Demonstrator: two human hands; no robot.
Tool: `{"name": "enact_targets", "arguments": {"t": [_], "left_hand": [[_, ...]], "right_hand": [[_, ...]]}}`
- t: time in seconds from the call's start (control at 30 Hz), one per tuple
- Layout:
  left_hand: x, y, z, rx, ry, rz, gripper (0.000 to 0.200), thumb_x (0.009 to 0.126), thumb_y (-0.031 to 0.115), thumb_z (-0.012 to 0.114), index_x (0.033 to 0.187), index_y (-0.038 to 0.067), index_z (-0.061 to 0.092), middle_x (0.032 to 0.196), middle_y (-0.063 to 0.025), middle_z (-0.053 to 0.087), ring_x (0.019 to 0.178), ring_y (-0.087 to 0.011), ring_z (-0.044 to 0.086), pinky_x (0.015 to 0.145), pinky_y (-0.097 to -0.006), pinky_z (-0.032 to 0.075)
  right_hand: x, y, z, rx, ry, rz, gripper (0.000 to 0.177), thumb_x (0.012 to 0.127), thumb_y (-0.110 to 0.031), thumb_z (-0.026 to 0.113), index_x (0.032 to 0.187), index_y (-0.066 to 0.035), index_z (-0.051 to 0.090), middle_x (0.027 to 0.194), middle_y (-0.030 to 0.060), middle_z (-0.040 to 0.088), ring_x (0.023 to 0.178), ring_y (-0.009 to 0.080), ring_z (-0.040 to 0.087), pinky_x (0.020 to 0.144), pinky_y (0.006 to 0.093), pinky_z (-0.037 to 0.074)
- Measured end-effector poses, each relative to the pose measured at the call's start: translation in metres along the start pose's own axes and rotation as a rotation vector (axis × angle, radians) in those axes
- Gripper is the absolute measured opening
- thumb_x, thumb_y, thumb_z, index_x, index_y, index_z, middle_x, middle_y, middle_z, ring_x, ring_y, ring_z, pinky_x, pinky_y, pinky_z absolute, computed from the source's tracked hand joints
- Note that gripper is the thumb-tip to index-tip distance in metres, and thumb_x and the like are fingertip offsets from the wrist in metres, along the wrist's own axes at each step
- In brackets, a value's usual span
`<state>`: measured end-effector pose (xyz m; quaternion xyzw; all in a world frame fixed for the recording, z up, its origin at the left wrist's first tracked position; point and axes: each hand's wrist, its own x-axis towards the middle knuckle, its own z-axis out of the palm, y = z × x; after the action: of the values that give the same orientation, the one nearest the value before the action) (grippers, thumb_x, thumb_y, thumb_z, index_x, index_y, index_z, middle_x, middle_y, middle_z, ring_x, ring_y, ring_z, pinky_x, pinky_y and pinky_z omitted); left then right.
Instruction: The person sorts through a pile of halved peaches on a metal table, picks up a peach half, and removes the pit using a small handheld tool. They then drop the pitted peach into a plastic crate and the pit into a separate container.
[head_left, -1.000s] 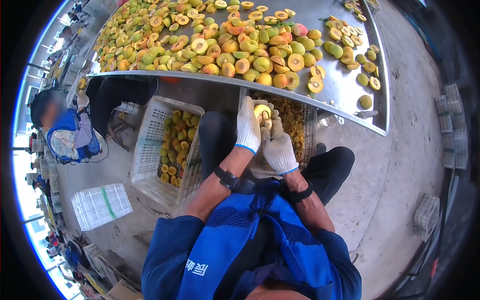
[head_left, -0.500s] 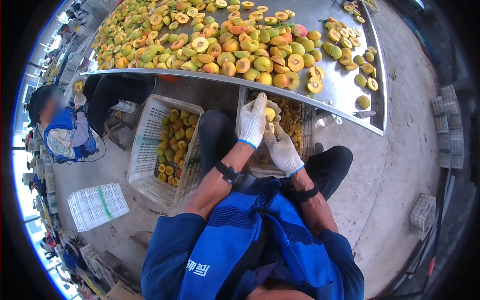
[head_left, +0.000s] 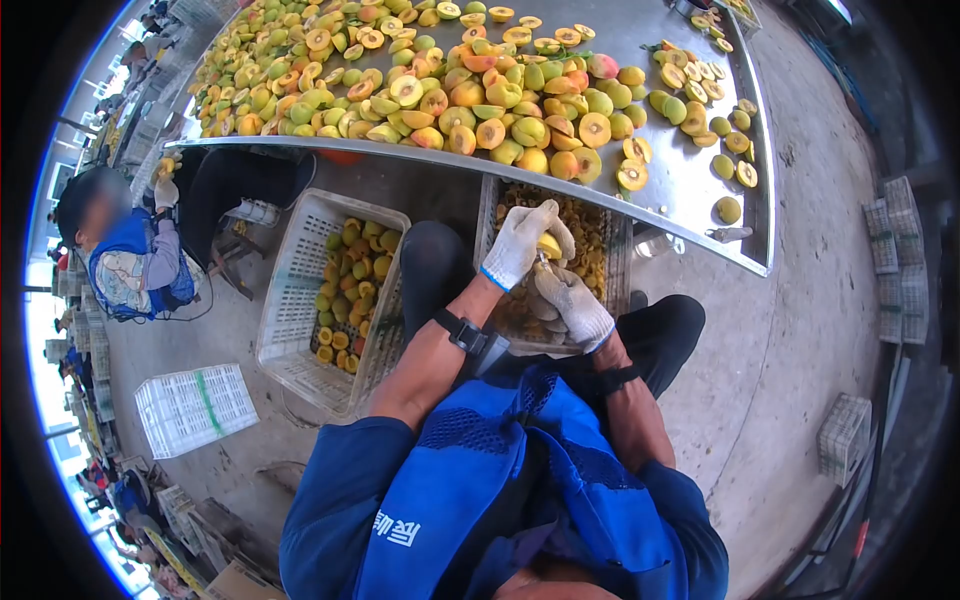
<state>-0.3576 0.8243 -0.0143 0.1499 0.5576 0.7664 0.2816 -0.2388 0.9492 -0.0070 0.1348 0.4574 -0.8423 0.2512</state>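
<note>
Now both gloved hands work one peach half (head_left: 549, 245) over the middle crate (head_left: 620, 255).
The left hand (head_left: 518, 243), flat-fingered half a second ago, has curled around the peach half; the right hand (head_left: 573, 306) has dropped lower, fist closed just beneath it.

Grey concrete floor (head_left: 800, 330) runs under a long steel desk (head_left: 690, 190) with a raised rim. 1 white mesh crate (head_left: 290, 330) stands on the floor below the desk's edge, and a flat white crate (head_left: 195, 408) lies further left. Stacked crates (head_left: 900, 250) line the right side. Bright daylight (head_left: 45, 330) enters from the left.
</note>
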Motion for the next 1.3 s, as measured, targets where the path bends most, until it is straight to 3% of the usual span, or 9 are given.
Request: {"name": "enact_targets", "arguments": {"t": [0.1, 0.33, 0.47, 0.7, 0.83, 0.87, 0.97, 1.17, 1.3], "left_hand": [[0.000, 0.000, 0.005, -0.188, -0.016, -0.020, 0.073, 0.111, 0.048, 0.038, 0.070, -0.003, 0.069, 0.068, -0.0152, 0.070, 0.058, -0.0239, 0.065, 0.059, -0.0332, 0.054], [0.008, -0.006, 0.008, -0.688, 0.147, -0.162, 0.070, 0.111, 0.053, 0.036, 0.082, -0.001, 0.069, 0.079, -0.0206, 0.070, 0.067, -0.0325, 0.069, 0.063, -0.0407, 0.058], [0.013, -0.013, 0.004, -0.572, 0.238, -0.146, 0.064, 0.113, 0.049, 0.037, 0.089, 0.000, 0.069, 0.086, -0.0181, 0.072, 0.082, -0.0285, 0.071, 0.078, -0.0420, 0.060], [0.012, -0.020, 0.001, -0.562, 0.372, -0.157, 0.059, 0.113, 0.049, 0.038, 0.100, -0.001, 0.068, 0.092, -0.0175, 0.072, 0.085, -0.0300, 0.070, 0.082, -0.0422, 0.059], [0.009, -0.022, 0.006, -0.528, 0.381, -0.222, 0.058, 0.114, 0.047, 0.038, 0.101, 0.000, 0.068, 0.091, -0.0149, 0.072, 0.080, -0.0262, 0.070, 0.077, -0.0399, 0.060], [0.008, -0.021, 0.008, -0.525, 0.387, -0.226, 0.058, 0.114, 0.047, 0.038, 0.100, 0.000, 0.069, 0.090, -0.0139, 0.072, 0.078, -0.0243, 0.070, 0.075, -0.0383, 0.060], [0.006, -0.020, 0.011, -0.529, 0.409, -0.217, 0.057, 0.114, 0.046, 0.038, 0.100, 0.001, 0.070, 0.088, -0.0133, 0.072, 0.075, -0.0230, 0.069, 0.071, -0.0365, 0.060], [0.001, -0.019, 0.008, -0.521, 0.419, -0.262, 0.057, 0.112, 0.046, 0.043, 0.091, 0.000, 0.070, 0.082, -0.0142, 0.071, 0.071, -0.0246, 0.069, 0.066, -0.0363, 0.059], [0.000, -0.011, 0.010, -0.454, 0.373, -0.307, 0.058, 0.110, 0.045, 0.046, 0.084, 0.000, 0.070, 0.078, -0.0143, 0.071, 0.070, -0.0252, 0.068, 0.064, -0.0368, 0.059]], "right_hand": [[0.000, -0.001, -0.011, 0.041, -0.044, 0.024, 0.025, 0.109, -0.038, 0.062, 0.103, -0.014, 0.061, 0.067, -0.0081, 0.049, 0.048, 0.0026, 0.039, 0.041, 0.0220, 0.026], [-0.004, 0.002, -0.026, 0.185, -0.147, 0.003, 0.031, 0.108, -0.043, 0.060, 0.100, -0.013, 0.060, 0.063, -0.0069, 0.048, 0.045, 0.0030, 0.040, 0.037, 0.0206, 0.027], [-0.008, -0.004, -0.024, 0.171, -0.061, -0.077, 0.039, 0.108, -0.049, 0.057, 0.097, -0.012, 0.059, 0.061, -0.0054, 0.047, 0.045, 0.0044, 0.041, 0.038, 0.0218, 0.030], [-0.002, -0.019, -0.019, -0.281, 0.238, -0.185, 0.033, 0.107, -0.040, 0.061, 0.101, -0.008, 0.065, 0.069, -0.0014, 0.056, 0.053, 0.0101, 0.051, 0.049, 0.0273, 0.043], [0.010, -0.018, -0.006, -0.610, 0.325, -0.291, 0.031, 0.107, -0.035, 0.062, 0.112, -0.004, 0.069, 0.078, -0.0020, 0.062, 0.066, 0.0065, 0.052, 0.058, 0.0257, 0.044], [0.008, -0.020, -0.004, -0.628, 0.352, -0.212, 0.032, 0.107, -0.031, 0.062, 0.115, -0.002, 0.070, 0.084, -0.0003, 0.067, 0.072, 0.0074, 0.054, 0.064, 0.0278, 0.046], [0.018, -0.009, -0.009, -0.750, 0.390, -0.361, 0.032, 0.106, -0.030, 0.063, 0.115, 0.000, 0.069, 0.083, 0.0030, 0.068, 0.075, 0.0091, 0.057, 0.069, 0.0302, 0.049], [0.013, -0.017, -0.005, -0.966, 0.358, -0.355, 0.034, 0.103, -0.031, 0.067, 0.112, 0.001, 0.070, 0.087, 0.0164, 0.073, 0.078, 0.0238, 0.067, 0.077, 0.0397, 0.053], [0.005, -0.028, -0.007, -1.001, 0.308, -0.231, 0.036, 0.101, -0.034, 0.069, 0.114, 0.000, 0.072, 0.096, 0.0223, 0.074, 0.088, 0.0325, 0.071, 0.083, 0.0419, 0.054]]}}
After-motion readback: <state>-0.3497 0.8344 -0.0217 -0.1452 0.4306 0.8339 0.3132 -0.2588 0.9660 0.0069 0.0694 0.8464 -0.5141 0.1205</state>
